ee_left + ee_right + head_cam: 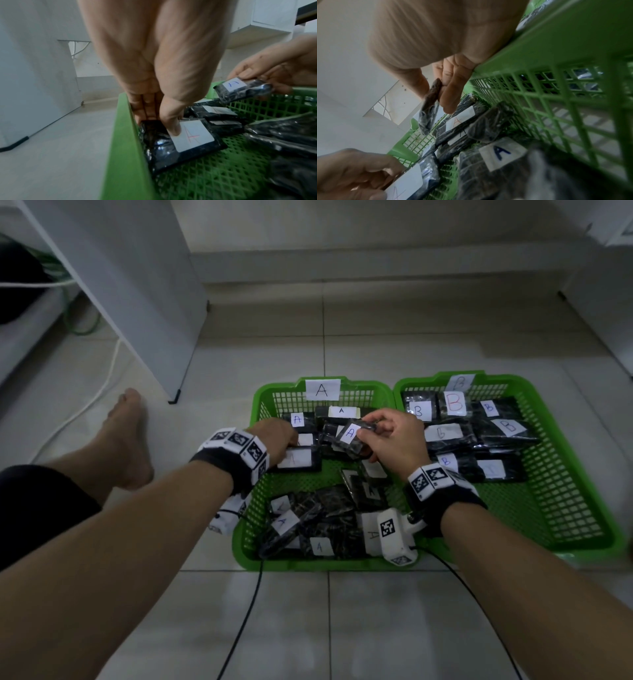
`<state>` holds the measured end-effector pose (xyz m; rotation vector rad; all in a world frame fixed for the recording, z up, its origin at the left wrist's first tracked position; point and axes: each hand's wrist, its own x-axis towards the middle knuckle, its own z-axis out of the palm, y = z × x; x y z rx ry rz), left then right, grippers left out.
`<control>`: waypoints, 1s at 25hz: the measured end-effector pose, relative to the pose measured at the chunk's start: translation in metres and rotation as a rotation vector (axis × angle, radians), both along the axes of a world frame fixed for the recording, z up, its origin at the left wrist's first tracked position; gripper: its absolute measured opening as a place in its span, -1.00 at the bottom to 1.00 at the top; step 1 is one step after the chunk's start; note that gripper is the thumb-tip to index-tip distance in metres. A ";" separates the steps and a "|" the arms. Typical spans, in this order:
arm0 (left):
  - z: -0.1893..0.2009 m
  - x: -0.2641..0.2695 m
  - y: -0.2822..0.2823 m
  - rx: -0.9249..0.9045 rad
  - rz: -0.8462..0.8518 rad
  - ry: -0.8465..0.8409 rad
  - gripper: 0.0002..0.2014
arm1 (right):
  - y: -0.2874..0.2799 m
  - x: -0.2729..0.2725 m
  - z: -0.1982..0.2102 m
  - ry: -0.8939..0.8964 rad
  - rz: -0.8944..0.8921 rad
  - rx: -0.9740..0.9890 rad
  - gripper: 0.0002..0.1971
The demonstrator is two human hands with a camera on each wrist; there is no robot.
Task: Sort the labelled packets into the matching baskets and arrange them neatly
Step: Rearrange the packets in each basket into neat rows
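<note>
Two green baskets stand side by side on the floor: basket A (260, 402) on the left, basket B (555, 419) on the right. Both hold several black packets with white labels. My left hand (274, 436) pinches a packet with a red A label (185, 136) at the left wall of basket A, thumb on the label, fingers behind it. My right hand (394, 436) holds a small packet with a blue A label (352, 436) in the air over the middle of basket A, gripped between thumb and fingers (452, 88).
A white cabinet (144, 285) stands to the left behind the baskets, with a white cable on the floor beside it. A bare foot (126, 433) rests left of basket A. Black wrist-camera cables trail over the tiles near me.
</note>
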<state>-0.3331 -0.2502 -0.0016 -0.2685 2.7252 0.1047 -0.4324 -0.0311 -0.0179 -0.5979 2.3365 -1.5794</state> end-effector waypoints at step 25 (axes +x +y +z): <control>-0.005 -0.013 0.020 -0.098 0.073 0.031 -0.86 | -0.003 0.004 0.012 -0.100 -0.034 0.023 -0.84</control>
